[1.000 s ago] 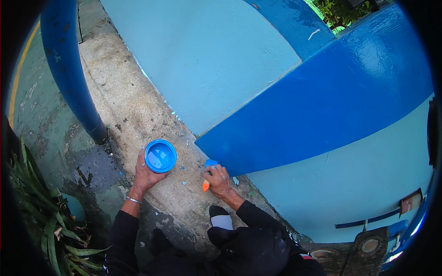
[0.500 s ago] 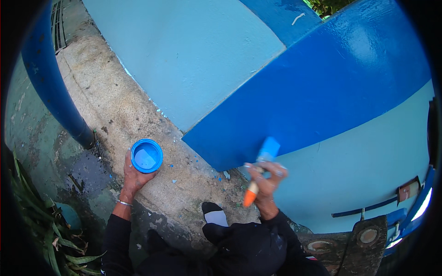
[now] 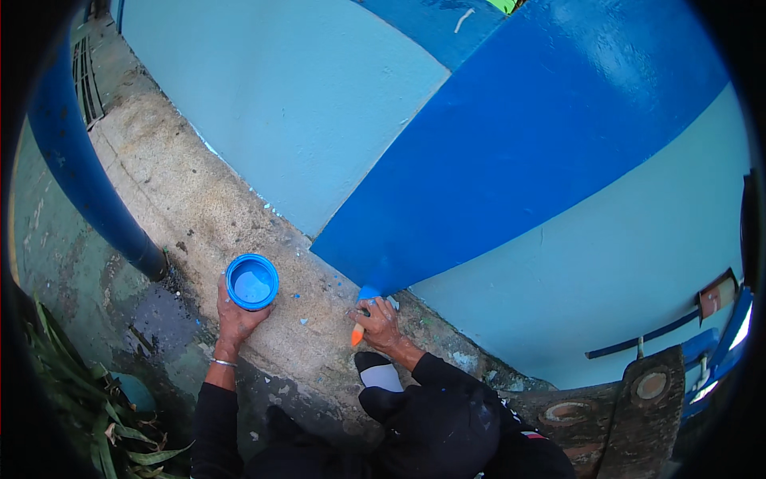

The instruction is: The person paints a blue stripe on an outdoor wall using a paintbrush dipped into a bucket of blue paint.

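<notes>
My left hand (image 3: pixel 238 321) is wrapped round a round blue paint pot (image 3: pixel 252 283), its open top facing up with blue paint inside. In my right hand (image 3: pixel 381 326) is a paintbrush (image 3: pixel 357 332) with an orange-tipped handle. The brush's blue bristles are at the bottom end of the dark blue painted band (image 3: pixel 479 188) on the wall, just above the concrete ledge; my fingers partly cover the brush. Light blue wall panels (image 3: pixel 295 96) lie on either side of the band.
A blue pole (image 3: pixel 88 184) rises at the left from the stained floor. Plants with long leaves (image 3: pixel 64 391) grow at the lower left. Paint flakes lie on the concrete ledge (image 3: pixel 183 168). A worn brown wooden piece (image 3: pixel 646 415) and blue metal parts (image 3: pixel 722 343) stand at the lower right.
My right hand has moved the brush left and down, from the band's lower right edge to its bottom end. The left hand still holds the pot in nearly the same place.
</notes>
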Motion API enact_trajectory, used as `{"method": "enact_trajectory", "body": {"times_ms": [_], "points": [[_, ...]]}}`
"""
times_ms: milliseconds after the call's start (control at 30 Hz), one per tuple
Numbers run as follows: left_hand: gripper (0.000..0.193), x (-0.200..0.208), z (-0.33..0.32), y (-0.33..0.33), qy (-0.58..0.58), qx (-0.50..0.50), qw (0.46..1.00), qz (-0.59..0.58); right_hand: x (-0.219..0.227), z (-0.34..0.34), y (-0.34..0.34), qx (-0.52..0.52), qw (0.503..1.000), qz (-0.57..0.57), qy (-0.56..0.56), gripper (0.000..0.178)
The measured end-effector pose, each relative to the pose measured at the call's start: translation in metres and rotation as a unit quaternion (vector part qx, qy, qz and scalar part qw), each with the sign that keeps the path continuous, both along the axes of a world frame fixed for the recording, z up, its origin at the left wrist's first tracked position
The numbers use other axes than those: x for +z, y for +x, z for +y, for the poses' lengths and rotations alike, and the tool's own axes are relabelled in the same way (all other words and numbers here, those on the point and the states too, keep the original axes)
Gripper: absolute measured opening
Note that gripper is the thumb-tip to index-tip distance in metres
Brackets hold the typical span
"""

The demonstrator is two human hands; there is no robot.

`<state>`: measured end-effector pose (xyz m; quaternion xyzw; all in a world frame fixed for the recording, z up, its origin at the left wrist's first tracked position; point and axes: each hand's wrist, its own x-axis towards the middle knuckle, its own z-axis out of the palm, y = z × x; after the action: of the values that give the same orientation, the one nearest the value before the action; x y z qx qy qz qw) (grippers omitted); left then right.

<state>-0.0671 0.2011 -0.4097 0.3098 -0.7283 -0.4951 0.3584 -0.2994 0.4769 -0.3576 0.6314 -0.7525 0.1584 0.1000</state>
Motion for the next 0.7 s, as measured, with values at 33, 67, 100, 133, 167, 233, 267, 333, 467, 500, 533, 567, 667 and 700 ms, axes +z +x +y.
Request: {"method": "enact_trajectory", "body": {"times_ms": [33, 67, 100, 133, 167, 233, 267, 333, 467, 500, 533, 567, 667, 700], "points": [[0.113, -0.001, -0.001, 0.002, -0.003, 0.007, 1.000, -0.015, 0.002, -0.002, 0.002, -0.002, 1.000, -0.002, -0.004, 0.035], [0.113, -0.001, -0.001, 0.003, -0.005, 0.014, 0.999, -0.030, 0.006, -0.003, 0.003, 0.001, 1.000, -0.020, -0.010, 0.033], [0.113, -0.001, -0.001, 0.003, -0.008, 0.013, 0.999, -0.031, 0.010, -0.005, 0.003, 0.004, 0.999, -0.039, -0.015, 0.032], [0.113, -0.001, -0.001, 0.000, -0.006, 0.010, 1.000, -0.021, 0.017, -0.005, -0.001, 0.003, 0.999, -0.039, -0.017, 0.032], [0.114, -0.002, 0.000, -0.002, -0.004, 0.007, 1.000, -0.011, 0.025, -0.004, -0.009, -0.017, 0.999, -0.021, -0.046, 0.031], [0.114, 0.003, -0.001, -0.004, -0.008, 0.007, 1.000, -0.023, 0.049, -0.003, -0.021, -0.036, 0.997, -0.006, -0.074, 0.030], [0.114, 0.005, 0.000, -0.005, -0.009, 0.006, 0.999, -0.033, 0.068, -0.001, -0.024, -0.056, 0.993, 0.016, -0.102, 0.027], [0.114, 0.001, -0.001, -0.007, -0.006, 0.005, 1.000, -0.023, 0.100, 0.005, -0.024, -0.075, 0.988, 0.035, -0.131, 0.026], [0.111, 0.005, -0.003, -0.002, -0.012, 0.019, 0.999, -0.031, 0.153, 0.020, -0.002, -0.053, 0.969, 0.108, -0.216, 0.031], [0.111, 0.004, -0.004, 0.002, -0.013, 0.024, 0.999, -0.039, 0.160, 0.018, 0.008, -0.054, 0.963, 0.137, -0.225, 0.038], [0.109, 0.002, -0.005, 0.005, 0.009, 0.013, 1.000, -0.013, 0.164, 0.012, 0.020, -0.050, 0.964, 0.128, -0.227, 0.038], [0.106, 0.004, -0.005, 0.002, 0.031, 0.001, 0.999, 0.019, 0.171, 0.005, 0.029, -0.039, 0.967, 0.026, -0.249, 0.033], [0.103, 0.006, -0.003, -0.008, 0.006, 0.000, 1.000, 0.002, 0.166, -0.023, 0.031, -0.015, 0.953, -0.179, -0.246, 0.027], [0.103, 0.002, -0.003, -0.013, 0.021, -0.032, 0.999, 0.021, 0.171, -0.033, 0.029, -0.014, 0.942, -0.258, -0.214, 0.025]]}}
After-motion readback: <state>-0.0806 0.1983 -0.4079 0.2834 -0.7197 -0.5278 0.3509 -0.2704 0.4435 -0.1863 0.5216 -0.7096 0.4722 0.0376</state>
